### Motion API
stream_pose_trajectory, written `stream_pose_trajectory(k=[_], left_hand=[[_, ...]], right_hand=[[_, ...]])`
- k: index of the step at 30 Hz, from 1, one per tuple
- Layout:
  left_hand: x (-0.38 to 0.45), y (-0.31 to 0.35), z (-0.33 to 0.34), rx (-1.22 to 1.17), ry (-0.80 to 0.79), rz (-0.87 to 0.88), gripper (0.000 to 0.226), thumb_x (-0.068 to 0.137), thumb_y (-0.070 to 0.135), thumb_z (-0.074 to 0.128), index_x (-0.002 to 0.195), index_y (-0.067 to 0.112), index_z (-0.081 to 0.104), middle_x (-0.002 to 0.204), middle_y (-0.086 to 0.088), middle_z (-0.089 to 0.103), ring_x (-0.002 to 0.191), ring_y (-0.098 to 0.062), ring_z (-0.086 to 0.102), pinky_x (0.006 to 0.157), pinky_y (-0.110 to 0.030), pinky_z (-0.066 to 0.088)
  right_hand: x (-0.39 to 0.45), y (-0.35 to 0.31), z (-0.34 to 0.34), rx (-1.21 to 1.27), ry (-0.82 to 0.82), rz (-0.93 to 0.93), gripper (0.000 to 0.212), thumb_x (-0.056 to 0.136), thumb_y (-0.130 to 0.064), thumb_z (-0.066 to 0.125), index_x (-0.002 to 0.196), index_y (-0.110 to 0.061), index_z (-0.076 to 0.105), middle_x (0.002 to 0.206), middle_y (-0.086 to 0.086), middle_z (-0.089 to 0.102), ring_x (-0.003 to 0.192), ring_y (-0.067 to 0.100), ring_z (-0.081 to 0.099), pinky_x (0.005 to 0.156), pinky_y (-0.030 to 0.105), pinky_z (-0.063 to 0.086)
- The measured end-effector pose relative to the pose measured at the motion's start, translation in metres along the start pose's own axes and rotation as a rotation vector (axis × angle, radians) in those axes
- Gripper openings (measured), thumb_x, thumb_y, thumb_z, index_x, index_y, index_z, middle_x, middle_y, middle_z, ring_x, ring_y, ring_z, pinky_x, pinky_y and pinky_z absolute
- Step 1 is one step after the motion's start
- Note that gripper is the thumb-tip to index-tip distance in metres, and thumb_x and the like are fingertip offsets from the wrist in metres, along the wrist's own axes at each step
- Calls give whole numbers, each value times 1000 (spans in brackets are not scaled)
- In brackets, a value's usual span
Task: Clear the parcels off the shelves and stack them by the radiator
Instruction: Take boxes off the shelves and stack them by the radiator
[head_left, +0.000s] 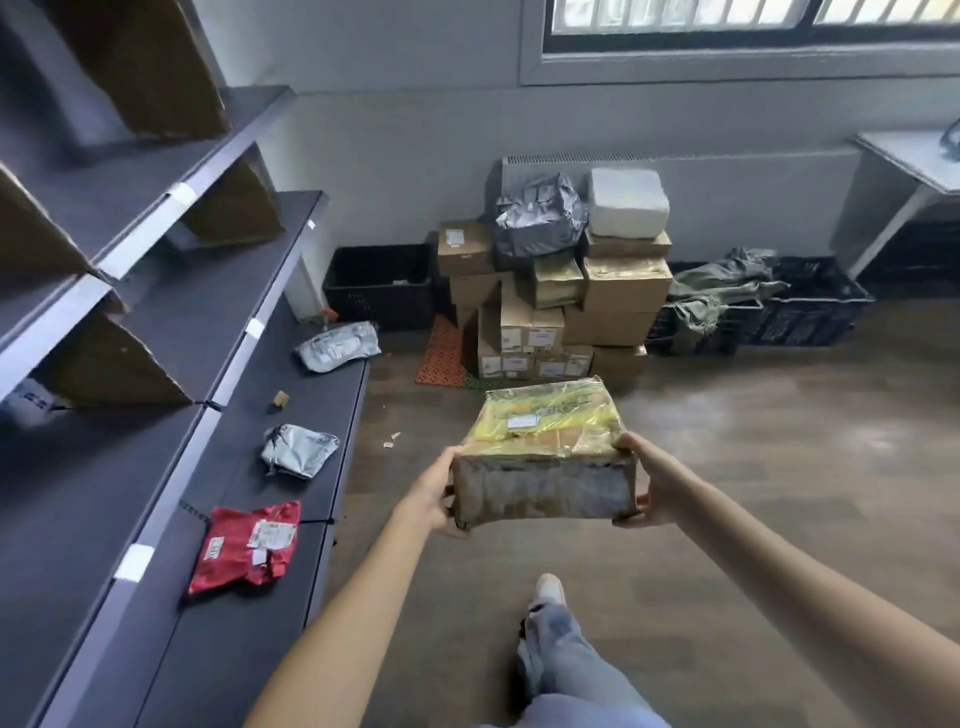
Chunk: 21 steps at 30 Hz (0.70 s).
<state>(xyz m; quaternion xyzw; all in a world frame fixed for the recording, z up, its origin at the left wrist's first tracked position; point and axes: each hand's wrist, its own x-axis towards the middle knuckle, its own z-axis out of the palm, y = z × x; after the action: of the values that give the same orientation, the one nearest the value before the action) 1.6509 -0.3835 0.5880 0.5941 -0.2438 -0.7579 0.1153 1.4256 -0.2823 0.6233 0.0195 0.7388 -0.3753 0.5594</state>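
I hold the plastic-wrapped parcel (545, 457) level between my left hand (434, 493) and right hand (647, 480), above the floor, facing the stack (566, 291) by the radiator (727, 158). Best to set it flat on a stable box.

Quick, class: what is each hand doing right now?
Left hand: closed on the left end of the plastic-wrapped box.
Right hand: closed on the box's right end.
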Motion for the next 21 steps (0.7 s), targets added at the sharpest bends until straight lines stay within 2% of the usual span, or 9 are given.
stream_pose_trajectory(k=[3, 6, 9, 10, 12, 13, 15, 18, 21], left_hand=[[46, 60, 12, 2, 3, 1, 42, 77, 51, 58, 98, 15, 58, 109, -10, 54, 106, -30, 53, 74, -43, 45], [86, 118, 29, -18, 44, -15, 40, 79, 51, 54, 92, 14, 60, 106, -10, 57, 105, -29, 54, 86, -44, 42], [122, 176, 41, -59, 40, -25, 45, 81, 47, 51, 105, 10, 64, 115, -14, 62, 102, -30, 57, 81, -39, 47], [134, 198, 43, -83, 45, -12, 44, 84, 44, 50, 108, 9, 63, 114, -15, 64, 103, -30, 58, 79, -39, 51], [154, 241, 47, -136, 66, 19, 33, 89, 36, 46, 95, 8, 64, 89, -14, 71, 88, -28, 62, 66, -40, 56], [163, 261, 48, -159, 94, 26, 31, 91, 34, 45, 87, 9, 62, 80, -13, 69, 78, -27, 62, 60, -39, 54], [180, 293, 46, -172, 148, 26, 30, 93, 32, 44, 81, 9, 60, 78, -12, 63, 71, -26, 60, 58, -38, 50], [215, 339, 39, -164, 170, 0, 25, 92, 27, 45, 82, 8, 57, 78, -13, 62, 72, -27, 58, 58, -36, 48], [256, 387, 34, -149, 191, -33, 22, 91, 28, 50, 88, 7, 56, 87, -14, 62, 79, -28, 59, 67, -39, 49]], right_hand=[[52, -59, 15, -16, -16, -15, 30, 79, -43, 60, 83, -16, 46, 94, 18, 52, 92, 38, 55, 82, 50, 48], [103, -122, 31, -39, -26, -11, 28, 79, -44, 58, 84, -19, 48, 93, 16, 55, 87, 34, 58, 81, 47, 49], [145, -192, 52, -116, -90, -22, 28, 82, -43, 54, 93, -18, 53, 88, 12, 59, 79, 30, 59, 77, 44, 49], [159, -218, 60, -137, -106, -36, 32, 83, -43, 53, 100, -16, 54, 89, 11, 59, 77, 30, 58, 72, 42, 49], [183, -267, 77, -160, -118, -56, 36, 84, -41, 52, 110, -16, 52, 91, 12, 58, 75, 30, 56, 66, 41, 48], [193, -287, 86, -161, -123, -57, 36, 84, -39, 53, 111, -16, 51, 91, 12, 57, 76, 30, 55, 67, 41, 48], [211, -318, 103, -151, -149, -41, 39, 82, -36, 56, 115, -16, 48, 98, 15, 57, 89, 33, 57, 78, 45, 47], [244, -360, 126, -137, -212, -24, 49, 81, -35, 59, 124, -18, 42, 127, 21, 51, 115, 39, 51, 88, 52, 43], [279, -410, 149, -162, -232, 5, 52, 82, -35, 60, 126, -16, 40, 130, 22, 49, 118, 41, 49, 90, 54, 42]])
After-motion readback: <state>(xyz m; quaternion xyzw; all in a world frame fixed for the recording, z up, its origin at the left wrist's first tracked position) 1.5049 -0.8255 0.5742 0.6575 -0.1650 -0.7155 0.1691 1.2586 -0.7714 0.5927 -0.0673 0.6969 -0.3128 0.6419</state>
